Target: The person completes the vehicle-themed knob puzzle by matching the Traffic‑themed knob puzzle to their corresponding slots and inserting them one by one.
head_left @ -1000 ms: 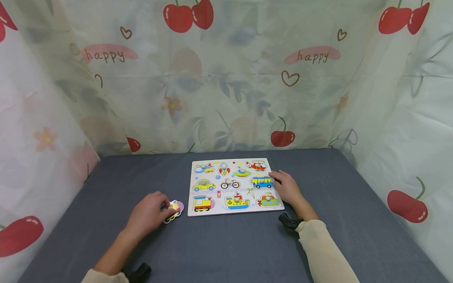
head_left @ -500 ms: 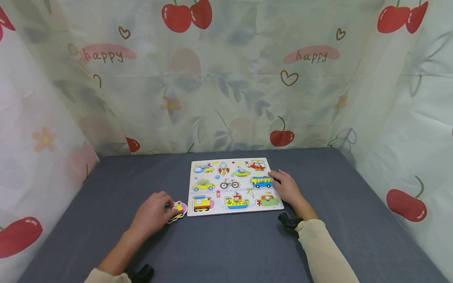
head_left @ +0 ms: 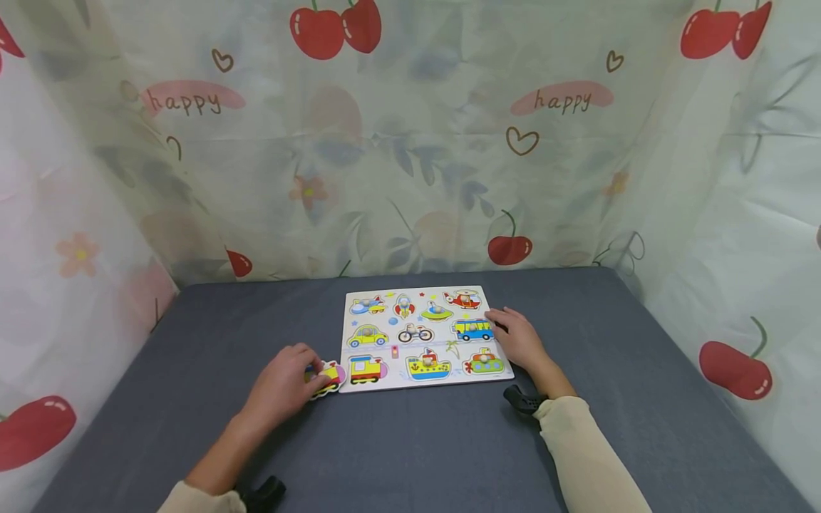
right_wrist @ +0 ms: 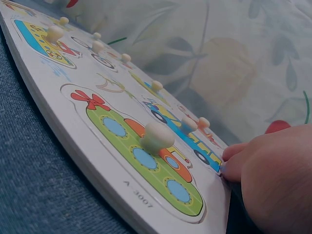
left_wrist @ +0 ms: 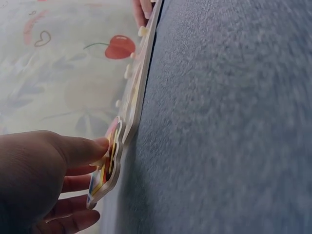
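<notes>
In my left hand (head_left: 282,382) is a train puzzle piece (head_left: 333,375), pinched between thumb and fingers. The left wrist view shows the piece (left_wrist: 108,163) tilted, its front end beside the near-left corner of the puzzle board (left_wrist: 132,117); whether they touch I cannot tell. The white board (head_left: 398,351) lies flat, with knobbed vehicle pieces on it and a printed train picture (head_left: 367,369) at its lower left. At the board's right edge, next to the bus piece (head_left: 472,329), my right hand (head_left: 521,342) rests its fingers, which hold no piece.
A dark grey cloth (head_left: 410,449) covers the table. Behind it hangs a printed curtain (head_left: 410,178), with further curtain at both sides. Round knobs, such as the submarine's knob (right_wrist: 158,136), stand up from the board.
My left hand has moved right and slightly up in the head view, bringing the train piece to the board's left edge. The right hand and the board have stayed in place.
</notes>
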The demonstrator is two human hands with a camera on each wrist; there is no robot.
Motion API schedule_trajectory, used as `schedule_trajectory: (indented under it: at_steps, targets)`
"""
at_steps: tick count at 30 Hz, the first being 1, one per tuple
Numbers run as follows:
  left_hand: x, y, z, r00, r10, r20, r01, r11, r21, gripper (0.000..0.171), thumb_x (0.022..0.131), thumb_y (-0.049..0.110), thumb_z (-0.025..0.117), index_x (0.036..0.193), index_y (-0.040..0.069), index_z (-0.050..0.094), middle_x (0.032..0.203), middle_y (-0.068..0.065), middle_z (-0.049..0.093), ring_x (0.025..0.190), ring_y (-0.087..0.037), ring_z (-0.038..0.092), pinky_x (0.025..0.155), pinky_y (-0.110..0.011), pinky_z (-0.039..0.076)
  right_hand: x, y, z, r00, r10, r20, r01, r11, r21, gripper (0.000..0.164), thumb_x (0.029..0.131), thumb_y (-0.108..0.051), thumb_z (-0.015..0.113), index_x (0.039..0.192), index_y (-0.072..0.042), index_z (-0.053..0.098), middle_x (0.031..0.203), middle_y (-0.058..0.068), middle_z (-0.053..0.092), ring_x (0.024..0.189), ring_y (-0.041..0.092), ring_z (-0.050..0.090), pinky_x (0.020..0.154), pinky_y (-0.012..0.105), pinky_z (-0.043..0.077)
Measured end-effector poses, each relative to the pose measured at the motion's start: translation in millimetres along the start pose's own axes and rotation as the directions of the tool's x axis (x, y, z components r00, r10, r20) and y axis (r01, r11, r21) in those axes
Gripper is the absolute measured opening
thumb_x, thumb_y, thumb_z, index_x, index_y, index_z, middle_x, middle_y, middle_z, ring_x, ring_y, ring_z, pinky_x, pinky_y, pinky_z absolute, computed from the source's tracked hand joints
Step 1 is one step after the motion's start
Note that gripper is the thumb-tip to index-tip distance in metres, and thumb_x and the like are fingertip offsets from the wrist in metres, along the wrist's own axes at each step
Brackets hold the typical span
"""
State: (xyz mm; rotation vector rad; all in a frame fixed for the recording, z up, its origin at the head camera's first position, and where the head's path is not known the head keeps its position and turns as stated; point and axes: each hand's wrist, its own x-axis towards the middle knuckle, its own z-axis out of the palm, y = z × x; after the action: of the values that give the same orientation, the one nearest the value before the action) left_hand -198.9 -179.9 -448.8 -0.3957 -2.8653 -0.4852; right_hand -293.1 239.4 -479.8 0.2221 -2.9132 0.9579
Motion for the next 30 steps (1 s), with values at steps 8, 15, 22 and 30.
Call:
schedule_trajectory:
  at_steps: [8,15,22,30]
  targets:
    - [5.5,7.0,7.1,0.997,0.052,-0.049,-0.053,0.998,-0.015,0.021,0.076,0.027,0.084,0.078,0.019,0.064,0.089,0.003,0.058,0.083,-0.018,0.049,0.069,-0.034,0.046,-0.9,-2.1,-1.0,1.000,0.000,0.005,0.000,1.000,0.007,0.041,0.100,-0.013,0.052,0.141,-0.004,0.051,0.146,0.015,0.046,0.142,0.036,0.025,0.111,0.058,0.021]
    - [12.7,15.7,11.2,0.991,0.104,-0.084,-0.107,0.994,-0.036,0.020,0.076,0.023,0.084,0.081,0.016,0.066,0.095,0.002,0.061,0.087,-0.018,0.050,0.071,-0.033,0.046,-1.2,-1.9,-0.8,1.000,0.007,0.005,-0.007,1.000,0.003,0.041,0.100,-0.013,0.053,0.140,-0.004,0.052,0.146,0.015,0.046,0.142,0.037,0.025,0.111,0.059,0.021]
    - [18.6,24.1,17.5,0.986,0.135,-0.102,-0.141,0.988,-0.058,0.019,0.078,0.023,0.083,0.081,0.018,0.065,0.095,0.003,0.060,0.087,-0.016,0.049,0.071,-0.032,0.046,-1.9,-2.3,-0.8,1.000,0.001,0.006,-0.001,1.000,-0.002,0.042,0.100,-0.014,0.053,0.141,-0.004,0.051,0.146,0.015,0.046,0.142,0.036,0.025,0.111,0.059,0.021]
    - [26.3,30.3,21.5,0.972,0.169,-0.161,-0.188,0.976,-0.111,0.023,0.077,0.024,0.084,0.092,0.016,0.069,0.095,0.003,0.061,0.087,-0.016,0.050,0.073,-0.033,0.047,-2.0,-3.0,-0.7,1.000,0.009,0.006,-0.009,1.000,-0.003,0.042,0.100,-0.014,0.053,0.141,-0.005,0.051,0.146,0.015,0.046,0.142,0.036,0.025,0.111,0.058,0.022]
